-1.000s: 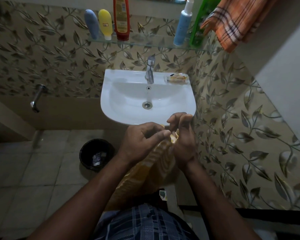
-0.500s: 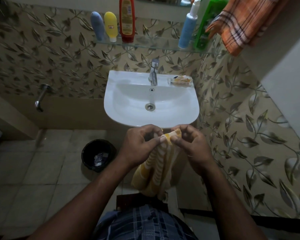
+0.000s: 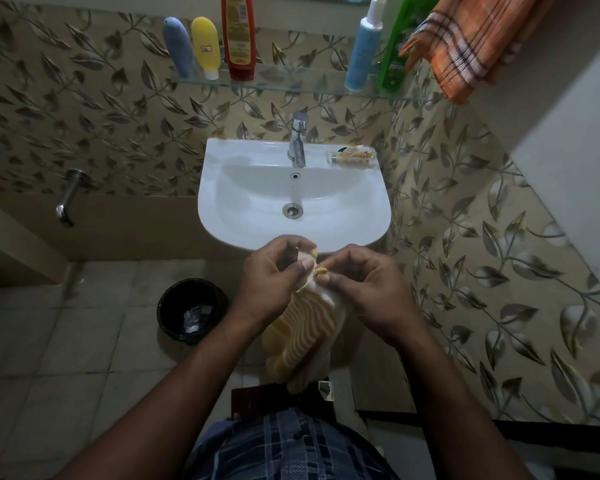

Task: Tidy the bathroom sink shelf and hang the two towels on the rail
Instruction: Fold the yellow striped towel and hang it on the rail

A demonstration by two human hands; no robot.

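A yellow-and-white striped towel (image 3: 305,327) hangs down in front of the sink's front rim. My left hand (image 3: 274,282) and my right hand (image 3: 364,285) both pinch its top edge, fingertips nearly touching. An orange checked towel (image 3: 471,43) hangs at the top right; what it hangs from is out of frame. On the glass shelf (image 3: 291,85) stand a blue tube (image 3: 179,46), a yellow tube (image 3: 207,46), a red bottle (image 3: 238,36), a light blue pump bottle (image 3: 361,50) and a green bottle (image 3: 400,46).
The white sink (image 3: 222,209) with its chrome tap (image 3: 298,140) is straight ahead; a soap dish (image 3: 352,157) sits on its right corner. A black bin (image 3: 191,310) stands on the tiled floor to the left. A wall tap (image 3: 68,195) juts out at left.
My right hand has turned from upright to gripping the towel's top edge beside my left hand. The towel hangs shorter and more bunched, and the view has tilted slightly.
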